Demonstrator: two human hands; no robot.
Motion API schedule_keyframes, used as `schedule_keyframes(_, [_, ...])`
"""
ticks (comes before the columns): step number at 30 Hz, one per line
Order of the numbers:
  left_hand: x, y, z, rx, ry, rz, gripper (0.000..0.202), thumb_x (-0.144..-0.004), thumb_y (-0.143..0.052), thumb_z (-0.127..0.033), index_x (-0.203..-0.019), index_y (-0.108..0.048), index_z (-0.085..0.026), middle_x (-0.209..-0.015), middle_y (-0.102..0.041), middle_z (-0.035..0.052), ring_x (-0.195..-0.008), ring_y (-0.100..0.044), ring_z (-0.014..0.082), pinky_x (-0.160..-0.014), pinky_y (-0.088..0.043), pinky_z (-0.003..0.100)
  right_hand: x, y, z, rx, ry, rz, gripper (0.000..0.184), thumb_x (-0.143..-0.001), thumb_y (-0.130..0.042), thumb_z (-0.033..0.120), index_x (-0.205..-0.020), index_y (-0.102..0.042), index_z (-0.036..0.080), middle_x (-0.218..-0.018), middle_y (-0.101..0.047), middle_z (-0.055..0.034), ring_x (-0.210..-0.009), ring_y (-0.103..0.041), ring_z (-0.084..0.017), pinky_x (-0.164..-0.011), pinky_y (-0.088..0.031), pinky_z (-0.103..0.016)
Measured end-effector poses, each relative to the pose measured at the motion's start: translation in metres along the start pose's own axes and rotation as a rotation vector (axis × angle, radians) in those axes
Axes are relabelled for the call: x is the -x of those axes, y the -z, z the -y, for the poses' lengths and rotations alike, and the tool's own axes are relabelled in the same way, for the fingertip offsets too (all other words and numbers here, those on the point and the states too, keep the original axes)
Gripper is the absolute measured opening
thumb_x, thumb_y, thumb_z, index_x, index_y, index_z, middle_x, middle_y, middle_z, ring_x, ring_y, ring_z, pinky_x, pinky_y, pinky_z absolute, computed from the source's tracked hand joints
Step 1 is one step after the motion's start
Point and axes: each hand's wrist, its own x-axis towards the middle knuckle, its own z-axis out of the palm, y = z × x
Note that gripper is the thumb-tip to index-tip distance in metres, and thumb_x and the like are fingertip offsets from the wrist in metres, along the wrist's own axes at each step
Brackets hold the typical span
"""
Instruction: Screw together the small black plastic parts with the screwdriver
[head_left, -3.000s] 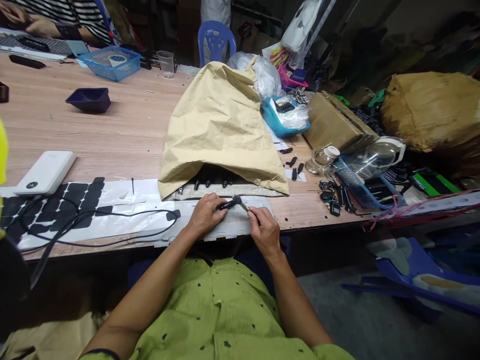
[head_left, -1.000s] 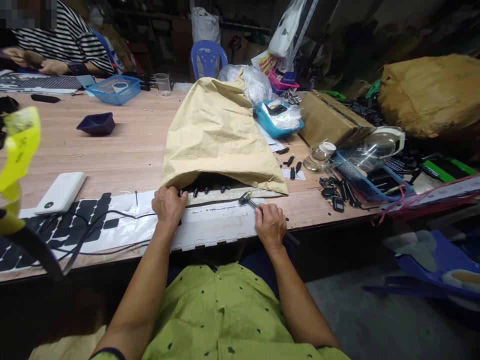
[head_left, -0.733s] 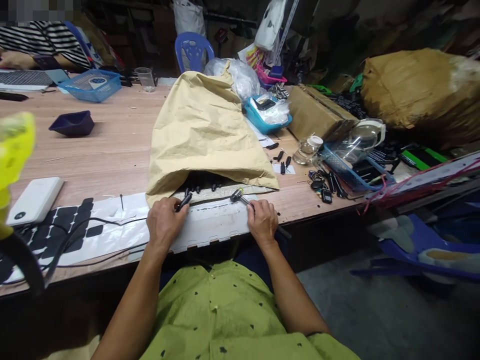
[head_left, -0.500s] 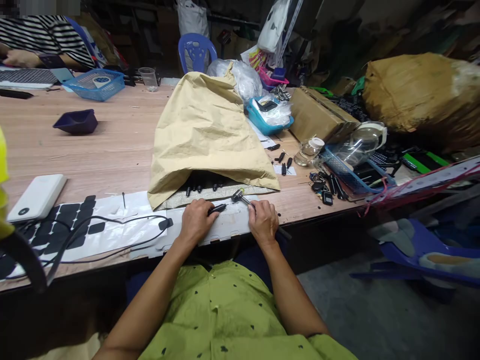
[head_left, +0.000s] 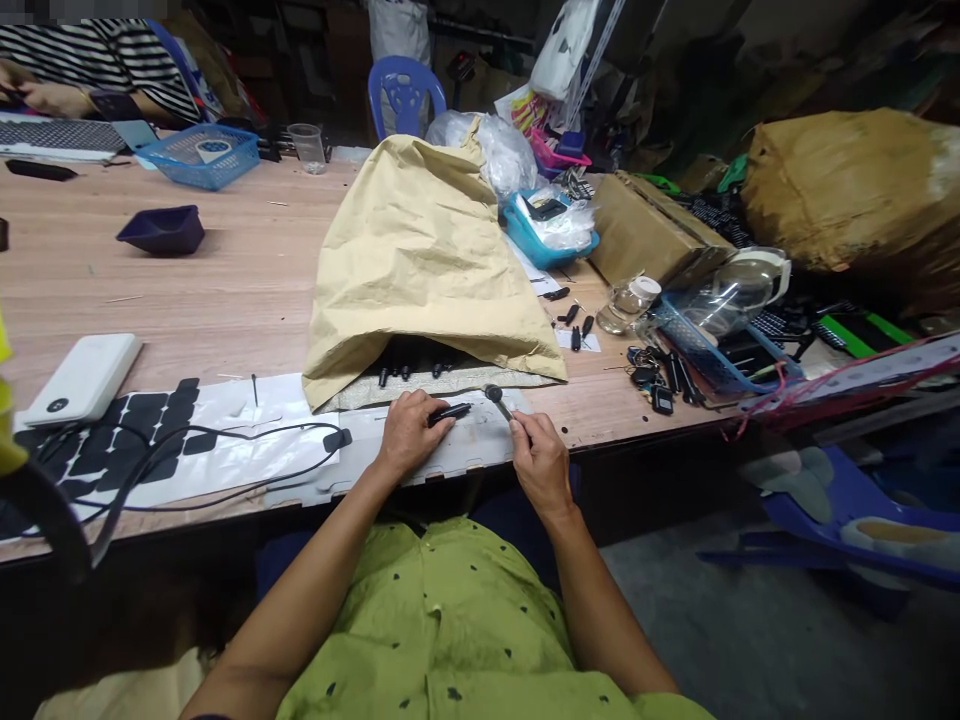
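Observation:
My left hand point(head_left: 407, 432) rests at the table's front edge, its fingers closed around a slim black part point(head_left: 452, 411) that points to the right. My right hand point(head_left: 541, 458) grips a small hammer point(head_left: 493, 393) by its handle. The hammer's head is tilted up a little to the right of the black part, apart from it. Under both hands lies a pale flat board point(head_left: 461, 452). Just beyond, several small black pieces point(head_left: 405, 373) show in the opening of a beige cloth sack point(head_left: 420, 260); the sack's inside is dark.
A white power bank point(head_left: 84, 378) and a looped black cable point(head_left: 247, 433) lie to the left, over a sheet of black stickers point(head_left: 146, 425). Glass jar point(head_left: 628, 303), blue baskets point(head_left: 720, 345) and a cardboard box point(head_left: 652, 228) stand right. Another person's hands point(head_left: 56, 97) are far left.
My right hand has turned and shifted slightly right, carrying the hammer head away from the black part. My left hand still holds the part. The whole view has shifted a little.

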Motion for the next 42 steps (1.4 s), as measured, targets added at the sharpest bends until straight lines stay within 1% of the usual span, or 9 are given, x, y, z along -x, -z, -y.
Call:
schedule_keyframes(7, [-0.001,-0.001,0.000,-0.003,-0.006,0.003,0.020,-0.087,-0.069,-0.035,-0.103,-0.080,-0.027,-0.084,-0.066,0.0032,-0.087,-0.058,0.0229,-0.083,-0.046,0.037,0.008,0.006,0.020,-0.124,0.040,0.049,0.031,-0.103,-0.045,0.031,-0.102,-0.074,0.022,-0.087,-0.067,-0.0061,-0.084,-0.066,-0.020,-0.077,-0.054,-0.031])
schedule_keyframes(12, [-0.001,0.000,-0.003,0.002,0.012,0.019,0.020,-0.088,-0.068,-0.034,-0.102,-0.080,-0.027,-0.087,-0.067,0.0037,-0.089,-0.057,0.0231,-0.084,-0.046,0.038,0.008,0.002,0.021,-0.082,0.047,0.057,0.032,-0.103,-0.045,0.032,-0.101,-0.075,0.021,-0.083,-0.066,-0.0057,-0.078,-0.065,-0.019,-0.072,-0.054,-0.031])
schedule_keyframes(18, [-0.001,0.002,-0.009,-0.014,0.051,0.038,0.020,-0.087,-0.069,-0.032,-0.103,-0.080,-0.028,-0.089,-0.067,0.0043,-0.092,-0.057,0.0244,-0.084,-0.044,0.038,0.004,0.004,0.028,-0.137,0.080,0.086,0.030,-0.103,-0.045,0.029,-0.104,-0.074,0.022,-0.087,-0.067,-0.0061,-0.084,-0.066,-0.019,-0.078,-0.055,-0.031])
schedule_keyframes(22, [-0.001,0.002,-0.011,-0.012,0.045,0.036,0.019,-0.088,-0.066,-0.032,-0.100,-0.080,-0.029,-0.087,-0.066,0.0041,-0.090,-0.056,0.0238,-0.083,-0.044,0.038,0.007,0.001,0.029,-0.123,0.098,0.143,0.029,-0.103,-0.046,0.029,-0.103,-0.074,0.021,-0.087,-0.068,-0.0060,-0.082,-0.066,-0.018,-0.075,-0.054,-0.029])
schedule_keyframes(25, [-0.001,0.002,-0.011,-0.015,0.052,0.043,0.019,-0.087,-0.067,-0.032,-0.100,-0.080,-0.029,-0.088,-0.066,0.0041,-0.091,-0.056,0.0241,-0.084,-0.044,0.038,0.005,-0.001,0.024,-0.110,0.095,0.124,0.029,-0.103,-0.046,0.029,-0.102,-0.074,0.021,-0.086,-0.067,-0.0058,-0.082,-0.066,-0.018,-0.077,-0.054,-0.030])
schedule_keyframes(28, [-0.001,0.002,-0.011,-0.013,0.063,0.043,0.021,-0.086,-0.068,-0.033,-0.102,-0.080,-0.027,-0.087,-0.066,0.0043,-0.092,-0.056,0.0245,-0.085,-0.044,0.038,-0.004,-0.002,0.013,-0.018,0.076,0.072,0.030,-0.102,-0.045,0.029,-0.103,-0.074,0.022,-0.088,-0.066,-0.0061,-0.085,-0.065,-0.019,-0.078,-0.052,-0.031])
schedule_keyframes(34, [0.000,0.005,-0.013,-0.001,0.061,0.065,0.020,-0.083,-0.069,-0.034,-0.097,-0.080,-0.026,-0.088,-0.067,0.0044,-0.092,-0.056,0.0247,-0.085,-0.044,0.039,-0.015,-0.010,-0.013,0.350,0.051,0.034,0.024,-0.099,-0.051,0.028,-0.100,-0.074,0.021,-0.088,-0.064,-0.0079,-0.081,-0.054,-0.022,-0.072,-0.040,-0.033])
schedule_keyframes(39, [0.002,0.010,-0.013,0.018,0.059,0.110,0.019,-0.080,-0.070,-0.037,-0.092,-0.081,-0.026,-0.084,-0.068,0.0034,-0.090,-0.054,0.0244,-0.085,-0.043,0.039,-0.012,-0.017,-0.016,0.422,0.047,0.014,0.022,-0.099,-0.052,0.029,-0.101,-0.073,0.022,-0.090,-0.063,-0.0083,-0.084,-0.050,-0.023,-0.072,-0.036,-0.034])
schedule_keyframes(42, [0.006,0.017,-0.011,0.048,0.024,0.182,0.020,-0.078,-0.072,-0.037,-0.092,-0.081,-0.027,-0.086,-0.067,0.0029,-0.091,-0.053,0.0242,-0.088,-0.043,0.040,-0.011,-0.019,-0.014,0.423,0.040,0.010,0.022,-0.099,-0.053,0.028,-0.102,-0.073,0.023,-0.091,-0.063,-0.0078,-0.084,-0.050,-0.023,-0.073,-0.036,-0.034])
